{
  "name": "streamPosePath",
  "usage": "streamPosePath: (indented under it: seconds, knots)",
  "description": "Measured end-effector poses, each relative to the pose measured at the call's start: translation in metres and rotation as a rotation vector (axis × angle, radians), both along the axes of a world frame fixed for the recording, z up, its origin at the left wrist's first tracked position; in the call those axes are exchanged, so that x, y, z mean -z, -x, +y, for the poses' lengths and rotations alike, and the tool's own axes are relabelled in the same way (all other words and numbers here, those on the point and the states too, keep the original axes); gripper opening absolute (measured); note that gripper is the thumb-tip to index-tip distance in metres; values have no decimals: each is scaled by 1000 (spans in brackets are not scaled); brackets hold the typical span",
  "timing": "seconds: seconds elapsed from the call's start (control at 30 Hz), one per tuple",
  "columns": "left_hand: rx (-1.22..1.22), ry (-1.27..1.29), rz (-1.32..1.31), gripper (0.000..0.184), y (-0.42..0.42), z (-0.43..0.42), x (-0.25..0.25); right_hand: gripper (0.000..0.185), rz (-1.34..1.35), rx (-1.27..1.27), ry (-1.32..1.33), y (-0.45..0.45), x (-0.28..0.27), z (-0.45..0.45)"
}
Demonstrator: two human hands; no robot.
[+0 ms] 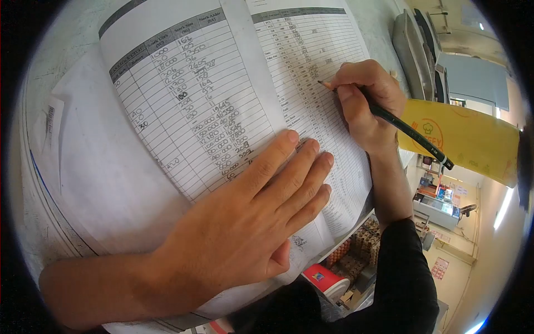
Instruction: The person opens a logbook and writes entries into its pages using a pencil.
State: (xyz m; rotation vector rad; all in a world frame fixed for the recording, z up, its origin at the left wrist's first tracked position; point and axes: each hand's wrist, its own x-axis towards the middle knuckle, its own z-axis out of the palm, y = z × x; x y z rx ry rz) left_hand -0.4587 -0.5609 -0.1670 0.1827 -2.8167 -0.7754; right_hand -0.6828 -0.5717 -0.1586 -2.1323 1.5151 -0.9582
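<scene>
A stapled or folded set of printed stock sheets [167, 119] lies in front of me, its left table filled with handwritten numbers. My left hand [239, 217] rests flat across the lower part of the sheets, fingers stretched out. Over the right-hand page [317, 111], my right hand [370, 106] grips a dark green pencil [409, 131]. The pencil's sharpened tip is at the middle columns of that page; whether it touches the paper I cannot tell. More white paper [119, 189] lies under the sheets on the left.
A yellow printed sheet or bag [459, 136] is just right of my right hand. Metal trays [414, 53] stand at the upper right. Below the table edge are a red container [322, 280] and stacked egg trays [364, 245]. A room with shelves and equipment shows at the far right.
</scene>
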Motion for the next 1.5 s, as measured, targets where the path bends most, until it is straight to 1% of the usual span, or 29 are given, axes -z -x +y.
streamPosePath:
  seconds: [0.07, 0.2, 0.27, 0.37, 0.63, 0.8, 0.9, 0.97, 1.1, 1.2, 1.27, 1.5]
  knots:
    - [-1, 9, 1, 54, -1, 1, 0, 9, 5, -40, 33, 0, 1, 0]
    - [-1, 9, 13, 54, 0, 1, 2, 9, -9, -41, 29, -1, 3, -1]
    - [2, 7, 16, 55, -1, 1, 2, 9, 47, -63, 16, -3, 2, -1]
    - [10, 13, 18, 55, -1, -1, 0, 9, 12, -46, -29, 1, 1, -2]
    - [10, 17, 24, 54, -2, -1, 2, 9, 43, -51, -12, -2, 1, -2]
    - [5, -12, 31, 55, -2, -1, 1, 8, 32, -36, -1, -2, 0, -2]
    - [-1, -47, 50, 55, -1, 0, 3, 8, 72, -37, -19, -3, -3, -2]
    - [1, -38, 49, 55, -1, 0, 2, 9, 65, -37, -49, -2, -4, -1]
    - [-1, -8, 33, 54, -2, 0, 1, 8, 59, -29, -29, -1, -2, -1]
    - [5, -15, 27, 54, -2, 0, 1, 8, -25, 5, -41, 0, -1, -1]
    - [3, -17, 37, 54, -1, 1, 2, 8, 28, 17, -55, 0, -2, 0]
    - [-4, 14, 46, 52, -1, 1, 3, 8, 65, -4, -52, -2, -4, 0]
